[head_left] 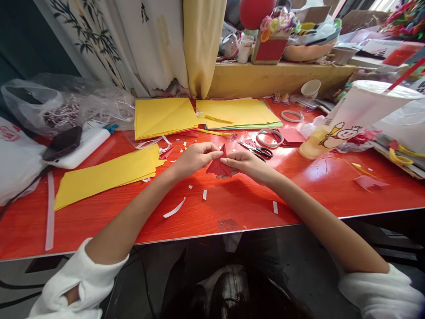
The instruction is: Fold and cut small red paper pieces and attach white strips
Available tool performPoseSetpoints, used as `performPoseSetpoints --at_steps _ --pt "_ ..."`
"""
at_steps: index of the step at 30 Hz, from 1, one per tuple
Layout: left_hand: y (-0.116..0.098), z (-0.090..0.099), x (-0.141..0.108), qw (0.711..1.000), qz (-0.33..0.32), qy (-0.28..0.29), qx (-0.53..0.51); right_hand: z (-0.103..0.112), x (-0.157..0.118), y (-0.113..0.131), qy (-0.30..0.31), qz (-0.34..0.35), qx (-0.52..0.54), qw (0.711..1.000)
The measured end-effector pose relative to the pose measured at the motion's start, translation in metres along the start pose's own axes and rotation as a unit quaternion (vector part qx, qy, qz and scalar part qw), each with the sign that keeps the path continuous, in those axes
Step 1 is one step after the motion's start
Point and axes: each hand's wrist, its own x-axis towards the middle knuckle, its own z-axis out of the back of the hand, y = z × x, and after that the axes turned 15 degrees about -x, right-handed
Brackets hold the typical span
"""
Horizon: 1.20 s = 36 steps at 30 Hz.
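Observation:
Between my two hands, above the red table (232, 210), is a small piece of folded red paper (219, 167) with pointed corners. My left hand (200, 158) pinches its upper left edge between thumb and fingers. On the other side, my right hand (244, 163) grips it with the thumb on top and fingers partly hidden beneath. Black-handled scissors (264, 152) lie just beyond my right hand. Rolls of tape (269, 138) sit behind them, beside a stack of red paper squares (291, 136).
Yellow paper sheets (166, 117) are stacked at the back, and long yellow strips (109, 175) lie at left. A tall drink cup (352, 119) with a red straw stands at right. White paper scraps (205, 195) dot the table. A phone (63, 142) rests on the left.

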Motion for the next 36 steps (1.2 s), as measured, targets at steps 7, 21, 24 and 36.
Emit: performPoseSetpoints --at_steps 7,21,24,36 --pt "-0.001 -0.001 0.0 0.999 0.008 -0.003 -0.04 -0.001 -0.001 0.0 0.007 0.008 -0.042 0.999" --pt "-0.005 0.0 -0.002 0.999 0.022 0.04 0.025 0.001 -0.001 -0.001 -0.009 0.012 -0.031 0.999" --pt "-0.005 0.003 -0.002 0.999 0.026 0.033 0.03 0.001 0.001 -0.003 -0.012 -0.001 -0.034 0.999" --pt "0.004 -0.008 -0.001 0.998 -0.024 -0.001 0.055 0.002 -0.003 0.004 0.016 -0.056 -0.038 0.998"
